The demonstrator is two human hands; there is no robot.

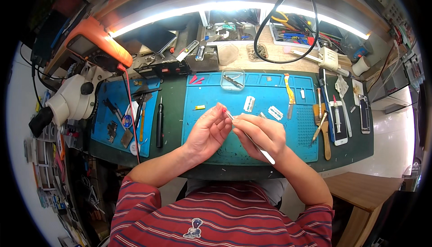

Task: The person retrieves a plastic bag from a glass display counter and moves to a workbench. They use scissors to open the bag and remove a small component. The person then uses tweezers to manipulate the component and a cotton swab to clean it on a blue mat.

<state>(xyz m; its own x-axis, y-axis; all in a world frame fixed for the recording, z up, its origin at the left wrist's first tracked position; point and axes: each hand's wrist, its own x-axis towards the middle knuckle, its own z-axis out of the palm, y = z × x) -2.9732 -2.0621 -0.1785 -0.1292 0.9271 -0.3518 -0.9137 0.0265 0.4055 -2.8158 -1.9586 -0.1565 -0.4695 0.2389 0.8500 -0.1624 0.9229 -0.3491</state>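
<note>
Over the blue work mat (202,98), my right hand (262,134) grips a slim, silvery-white, pen-like tool (267,156). Its pale rear end sticks out below that hand, toward me. The fingertips of my left hand (208,127) pinch at the tool's far end, where a small pink-red bit (224,109) shows; fingers hide most of that end. Beyond my hands lie two razor blades (249,104) (276,113). A small yellow piece (200,107) lies left of them, and pink pointed pieces (196,80) rest near the mat's far edge.
A clear box (232,80) with dark metal parts sits at the mat's back. A black screwdriver (159,123), orange multimeter (96,46) and white microscope (67,98) stand left. At right are a wooden-handled brush (326,143), syringe (337,116) and white phone (341,134). A black cable (256,40) hangs overhead.
</note>
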